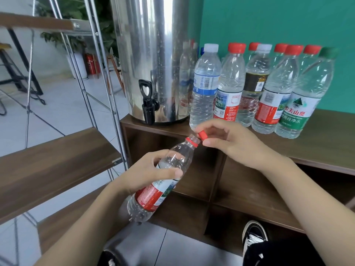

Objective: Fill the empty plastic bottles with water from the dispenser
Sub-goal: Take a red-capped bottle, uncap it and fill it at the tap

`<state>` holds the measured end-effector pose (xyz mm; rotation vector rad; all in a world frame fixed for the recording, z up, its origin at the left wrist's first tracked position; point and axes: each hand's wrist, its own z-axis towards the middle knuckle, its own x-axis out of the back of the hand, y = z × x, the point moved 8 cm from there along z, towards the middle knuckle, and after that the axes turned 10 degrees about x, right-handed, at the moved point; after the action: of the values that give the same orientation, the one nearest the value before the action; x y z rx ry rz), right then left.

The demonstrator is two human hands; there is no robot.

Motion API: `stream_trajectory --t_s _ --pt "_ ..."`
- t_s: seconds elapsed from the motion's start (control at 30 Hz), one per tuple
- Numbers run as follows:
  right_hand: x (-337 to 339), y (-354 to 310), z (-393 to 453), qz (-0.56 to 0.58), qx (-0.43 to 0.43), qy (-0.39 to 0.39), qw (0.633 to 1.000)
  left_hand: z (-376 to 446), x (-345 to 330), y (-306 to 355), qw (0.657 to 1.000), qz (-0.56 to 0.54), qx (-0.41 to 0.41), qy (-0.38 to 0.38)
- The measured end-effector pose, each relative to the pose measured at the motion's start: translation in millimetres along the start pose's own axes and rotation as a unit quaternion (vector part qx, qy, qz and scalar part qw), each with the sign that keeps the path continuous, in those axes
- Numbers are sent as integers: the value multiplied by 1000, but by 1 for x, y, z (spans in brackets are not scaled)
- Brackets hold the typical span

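Note:
My left hand grips the middle of a clear plastic bottle with a red label, held tilted with its open neck pointing up and right. My right hand pinches the red cap just beside the bottle's mouth, off the neck. The steel water dispenser stands on the wooden cabinet, its black tap hanging over the cabinet's left front edge. Several capped bottles stand to the right of the dispenser, among them a white-capped one and a green-labelled one.
A metal-framed shelf unit with wooden boards stands close on the left. The cabinet has open cubbies below its top. My shoes rest on the tiled floor. A teal wall lies behind the bottles.

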<state>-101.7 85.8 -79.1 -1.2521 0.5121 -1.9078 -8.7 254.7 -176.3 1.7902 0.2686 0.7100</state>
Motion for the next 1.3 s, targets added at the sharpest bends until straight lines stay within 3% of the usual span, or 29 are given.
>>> stream_trajectory --t_s 0.13,0.23,0.57,0.7,0.9,1.13,1.3 --pt "16 15 -13 -97 -43 127 986 -3 4 1 995 -10 5 100" --pt "23 25 -19 -212 -78 175 958 -5 -1 -6 989 -15 36 142" --pt "18 39 -9 -267 -137 163 940 -13 6 -28 955 -60 82 278" --pt "14 21 -3 -300 -105 163 934 -17 16 -29 937 -82 68 333" --pt "-9 -49 48 -229 53 188 954 -17 19 -23 928 -88 54 358" --pt "-24 -85 119 -190 82 144 968 -10 25 -21 926 -88 54 363" --pt "-32 -88 139 -231 111 133 957 -4 33 -19 921 -79 29 381"
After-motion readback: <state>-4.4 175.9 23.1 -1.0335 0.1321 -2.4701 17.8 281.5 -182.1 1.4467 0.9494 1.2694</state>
